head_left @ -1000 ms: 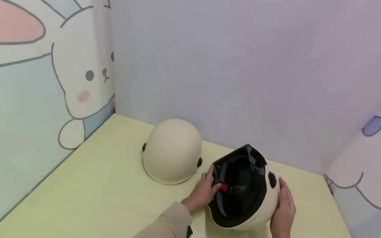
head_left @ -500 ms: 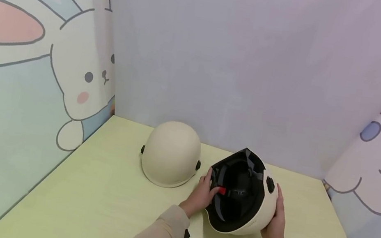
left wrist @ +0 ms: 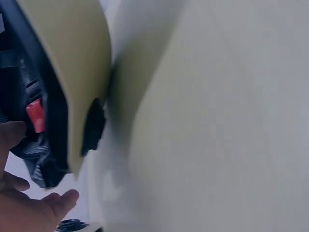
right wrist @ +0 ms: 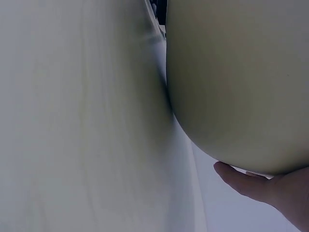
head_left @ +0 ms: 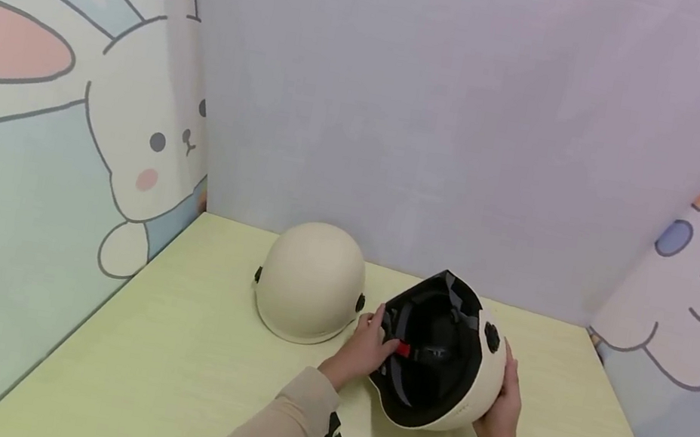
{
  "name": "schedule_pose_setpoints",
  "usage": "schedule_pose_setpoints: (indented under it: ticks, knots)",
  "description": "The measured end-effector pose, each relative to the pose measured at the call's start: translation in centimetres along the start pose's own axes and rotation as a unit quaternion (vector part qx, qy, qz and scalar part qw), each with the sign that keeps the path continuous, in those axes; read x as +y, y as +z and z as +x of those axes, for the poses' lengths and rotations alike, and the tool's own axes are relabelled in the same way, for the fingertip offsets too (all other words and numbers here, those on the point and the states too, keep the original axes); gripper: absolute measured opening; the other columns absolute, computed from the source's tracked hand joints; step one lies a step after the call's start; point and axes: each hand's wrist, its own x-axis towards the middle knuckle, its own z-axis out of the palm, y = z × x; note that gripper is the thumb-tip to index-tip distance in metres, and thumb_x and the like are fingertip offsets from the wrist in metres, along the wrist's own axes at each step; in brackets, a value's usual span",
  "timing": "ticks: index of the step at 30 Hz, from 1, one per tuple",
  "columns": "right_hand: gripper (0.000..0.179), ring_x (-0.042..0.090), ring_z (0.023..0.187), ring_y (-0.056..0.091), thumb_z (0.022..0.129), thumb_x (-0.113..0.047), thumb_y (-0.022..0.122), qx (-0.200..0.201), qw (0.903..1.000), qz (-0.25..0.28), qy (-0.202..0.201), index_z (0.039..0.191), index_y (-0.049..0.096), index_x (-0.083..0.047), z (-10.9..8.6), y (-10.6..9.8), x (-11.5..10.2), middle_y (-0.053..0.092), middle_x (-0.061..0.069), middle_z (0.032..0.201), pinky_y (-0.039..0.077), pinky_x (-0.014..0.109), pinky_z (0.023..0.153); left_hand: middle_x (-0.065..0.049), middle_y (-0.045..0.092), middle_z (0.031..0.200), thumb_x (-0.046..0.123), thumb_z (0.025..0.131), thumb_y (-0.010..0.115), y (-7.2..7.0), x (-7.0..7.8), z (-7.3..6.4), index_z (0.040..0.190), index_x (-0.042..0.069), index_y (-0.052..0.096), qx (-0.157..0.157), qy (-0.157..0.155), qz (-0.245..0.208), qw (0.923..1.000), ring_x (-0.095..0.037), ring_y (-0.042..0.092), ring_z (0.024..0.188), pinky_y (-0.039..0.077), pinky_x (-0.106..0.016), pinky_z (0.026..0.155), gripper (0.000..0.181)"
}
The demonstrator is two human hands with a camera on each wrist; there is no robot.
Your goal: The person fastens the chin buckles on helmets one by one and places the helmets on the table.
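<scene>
Tilted helmet (head_left: 436, 366), cream: hollow facing the person, right of an upright second helmet (head_left: 311, 281); table contact hard to confirm. Faint rim markings (head_left: 466, 409), illegible. Left hand (head_left: 361, 348): fingers spread, unclenched, by the rim; thumb near red buckle (head_left: 402, 349). Right hand (head_left: 504, 407): fingers laid along shell, partly hidden. Table (head_left: 163, 357): far edge behind both helmets.
</scene>
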Motion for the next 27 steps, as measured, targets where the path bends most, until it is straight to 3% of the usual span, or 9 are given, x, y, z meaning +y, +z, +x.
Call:
schedule_pose_setpoints:
  ticks: [6, 12, 15, 21, 27]
  knots:
    - [0.053, 0.01, 0.121, 0.052, 0.108, -0.024, 0.009, -0.012, 0.9999, 0.003, -0.01, 0.143, 0.049, -0.015, 0.0, 0.3, -0.2, 0.055, -0.004, 0.137, 0.04, 0.023, 0.097, -0.019, 0.021, 0.153, 0.033, 0.102, 0.053, -1.2, 3.3, -0.8, 0.157, 0.012, 0.013, -0.001, 0.033, 0.012, 0.9994, -0.034, 0.045, 0.127, 0.042, -0.045, 0.097, 0.072]
    - [0.051, 0.01, 0.119, 0.054, 0.109, -0.027, 0.012, 0.002, 0.9999, -0.011, 0.002, 0.14, 0.051, -0.018, 0.4, 0.6, 0.3, 0.056, -0.005, 0.135, 0.042, 0.024, 0.096, -0.013, 0.018, 0.157, 0.052, 0.101, 0.042, -2.5, 7.9, -2.3, 0.158, 0.021, 0.01, -0.024, 0.081, 0.026, 0.9961, -0.033, 0.043, 0.13, 0.04, -0.049, 0.099, 0.072]
    - [0.049, 0.011, 0.119, 0.053, 0.109, -0.027, 0.012, 0.008, 0.9995, -0.031, 0.004, 0.144, 0.044, -0.017, 0.4, 0.5, 0.5, 0.055, -0.006, 0.136, 0.043, 0.025, 0.096, -0.012, 0.021, 0.156, 0.057, 0.1, 0.038, -2.8, 10.2, -3.0, 0.158, 0.026, 0.012, -0.036, 0.106, 0.041, 0.9929, -0.031, 0.044, 0.13, 0.04, -0.047, 0.1, 0.071]
    - [0.05, 0.012, 0.117, 0.054, 0.109, -0.027, 0.009, 0.018, 0.9978, -0.063, 0.014, 0.152, 0.031, -0.014, 0.0, 0.3, 0.0, 0.053, -0.007, 0.137, 0.046, 0.026, 0.093, -0.009, 0.029, 0.151, 0.058, 0.099, 0.04, -2.0, 13.7, -3.4, 0.157, 0.03, 0.019, -0.038, 0.122, 0.093, 0.9875, -0.026, 0.051, 0.123, 0.044, -0.042, 0.095, 0.068]
    - [0.048, 0.01, 0.115, 0.055, 0.109, -0.028, 0.011, 0.032, 0.9957, -0.084, 0.021, 0.151, 0.029, -0.017, -0.3, 0.3, -0.4, 0.053, -0.009, 0.136, 0.046, 0.025, 0.092, -0.01, 0.03, 0.149, 0.056, 0.099, 0.044, -0.9, 15.4, -3.1, 0.155, 0.031, 0.028, -0.016, 0.129, 0.146, 0.9806, -0.023, 0.052, 0.119, 0.049, -0.037, 0.088, 0.064]
